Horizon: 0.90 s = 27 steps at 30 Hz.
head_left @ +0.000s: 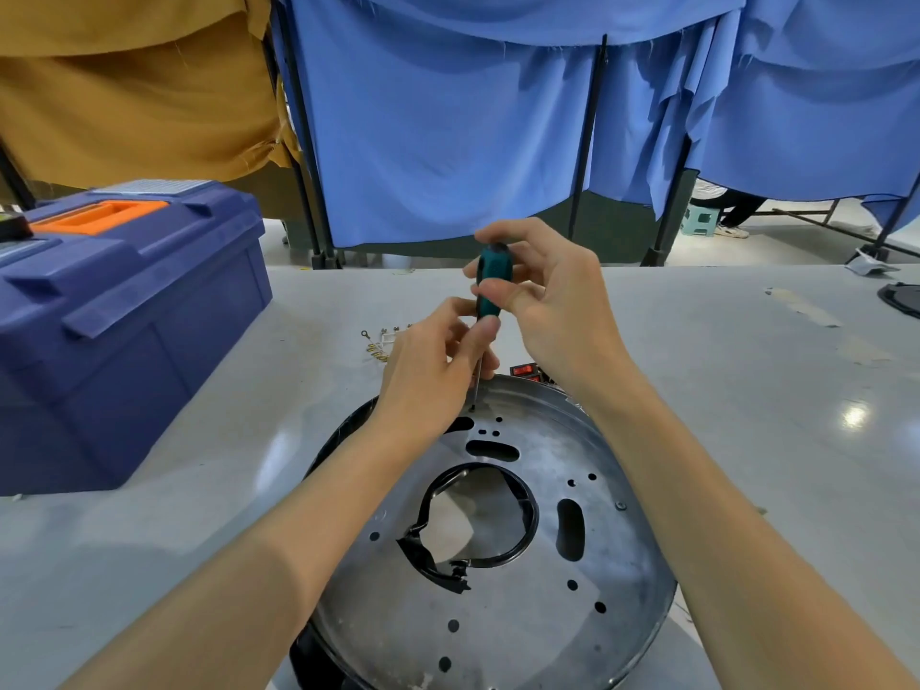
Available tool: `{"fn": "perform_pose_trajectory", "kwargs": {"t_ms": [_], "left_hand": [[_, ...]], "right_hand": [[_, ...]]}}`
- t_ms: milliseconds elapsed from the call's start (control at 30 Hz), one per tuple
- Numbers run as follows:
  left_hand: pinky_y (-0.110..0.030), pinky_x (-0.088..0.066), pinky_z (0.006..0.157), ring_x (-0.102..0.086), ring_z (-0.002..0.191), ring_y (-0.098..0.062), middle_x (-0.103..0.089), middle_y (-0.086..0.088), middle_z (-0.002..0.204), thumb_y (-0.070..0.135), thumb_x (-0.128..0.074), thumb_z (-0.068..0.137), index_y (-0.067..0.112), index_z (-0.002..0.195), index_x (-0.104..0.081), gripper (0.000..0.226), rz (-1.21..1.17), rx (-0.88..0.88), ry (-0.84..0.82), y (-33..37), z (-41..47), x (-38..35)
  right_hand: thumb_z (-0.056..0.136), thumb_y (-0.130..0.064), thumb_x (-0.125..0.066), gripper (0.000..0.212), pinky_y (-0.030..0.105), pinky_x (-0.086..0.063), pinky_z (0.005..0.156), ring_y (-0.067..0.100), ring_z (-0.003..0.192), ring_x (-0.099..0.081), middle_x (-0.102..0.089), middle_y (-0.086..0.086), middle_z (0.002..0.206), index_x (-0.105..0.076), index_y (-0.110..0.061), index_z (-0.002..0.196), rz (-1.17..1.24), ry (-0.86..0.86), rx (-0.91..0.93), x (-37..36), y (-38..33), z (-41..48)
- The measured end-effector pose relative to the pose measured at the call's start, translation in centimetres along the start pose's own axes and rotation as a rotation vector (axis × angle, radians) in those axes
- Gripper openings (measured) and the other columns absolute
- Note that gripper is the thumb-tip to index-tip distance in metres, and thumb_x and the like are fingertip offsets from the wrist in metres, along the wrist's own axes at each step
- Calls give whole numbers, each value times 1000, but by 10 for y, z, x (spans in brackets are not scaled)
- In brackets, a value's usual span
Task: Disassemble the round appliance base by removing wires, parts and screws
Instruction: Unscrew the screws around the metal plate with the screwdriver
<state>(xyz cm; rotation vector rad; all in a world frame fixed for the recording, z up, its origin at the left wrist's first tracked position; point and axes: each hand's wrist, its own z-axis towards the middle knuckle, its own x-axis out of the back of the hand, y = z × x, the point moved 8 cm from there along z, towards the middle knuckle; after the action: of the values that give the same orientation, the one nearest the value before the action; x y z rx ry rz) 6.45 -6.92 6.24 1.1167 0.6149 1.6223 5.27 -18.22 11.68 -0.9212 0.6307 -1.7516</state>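
Bench (697, 366) under base (547, 615) — blue curtains (448, 141) behind

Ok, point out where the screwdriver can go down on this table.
Widest bare table lies right of the round base, up to the dark object at the far right edge. A narrower strip runs between the blue toolbox and the base. Crowded: just beyond the base, where loose terminals and red switches lie.

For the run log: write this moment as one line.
phase: screw removal | right hand: grips screwdriver handle | left hand: pinches its shaft | tip: down on round metal base, far edge
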Motion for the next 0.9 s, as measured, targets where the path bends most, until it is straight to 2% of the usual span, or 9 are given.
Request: {"fn": "perform_pose_trajectory", "kwargs": {"t_ms": [100,233,333,433,500,600,700,800,900], "left_hand": [[-50,-57,75,-69,73,-21,-70,-1,74,21,-46,102,11,101,-63,19,-5,12,-5,-3,0,0],[-47,-58,77,-71,69,-14,-72,1,71,30,-65,91,14,92,-63,16,-7,29,56,-5,-1,6],[-50,-57,75,-71,70,-21,-72,-1,71,32,-73,83,14,87,-57,24,-26,46,72,-5,-1,7],[-48,-57,80,-71,75,-20,-73,-3,78,21,-62,94,15,101,-62,10,-46,17,15,-2,1,1],[-46,-57,82,-71,75,-18,-73,-2,80,16,-54,98,12,105,-62,11,-43,9,-9,-1,1,-1],[-44,-58,78,-70,70,-13,-72,0,75,21,-64,92,11,96,-61,12,-30,16,37,-2,-1,3],[-43,-58,75,-69,71,-14,-70,1,76,30,-74,82,11,101,-57,32,11,32,73,-3,-2,7],[-46,-57,75,-70,70,-15,-71,0,76,31,-64,91,12,103,-59,23,-29,8,40,0,-1,4],[-51,-56,80,-70,76,-21,-71,-2,77,21,-48,101,13,106,-61,16,-60,11,-5,-1,-1,-1]], "right_hand": [[91,3,-58,27,34,-56,87,14,93,-67,-68,5,103,-62,-11,113,39,-18,1,-2,0,0],[85,-18,-72,27,16,-51,78,0,90,-56,-56,-2,106,-64,-26,109,-47,-7,35,-4,-2,-1],[83,-6,-71,36,15,-50,78,0,87,-57,-61,-3,102,-66,-22,115,-38,20,26,1,-1,0],[84,10,-61,37,21,-54,82,11,89,-65,-68,3,99,-65,-11,115,5,18,2,4,0,1],[86,13,-55,35,22,-55,81,15,88,-68,-69,6,101,-64,-6,115,33,-5,-2,2,0,1],[91,-2,-61,29,26,-56,84,14,93,-65,-66,4,106,-63,-14,117,13,-46,2,-6,0,-1],[84,-23,-73,35,23,-52,83,8,94,-57,-60,0,109,-64,-26,118,-83,-37,18,-8,0,-2],[83,-14,-74,43,23,-52,80,13,89,-61,-66,2,102,-61,-19,124,-39,9,0,-1,1,0],[85,4,-65,33,32,-55,84,17,89,-67,-70,8,97,-58,-8,116,35,6,-16,1,1,0]]}}
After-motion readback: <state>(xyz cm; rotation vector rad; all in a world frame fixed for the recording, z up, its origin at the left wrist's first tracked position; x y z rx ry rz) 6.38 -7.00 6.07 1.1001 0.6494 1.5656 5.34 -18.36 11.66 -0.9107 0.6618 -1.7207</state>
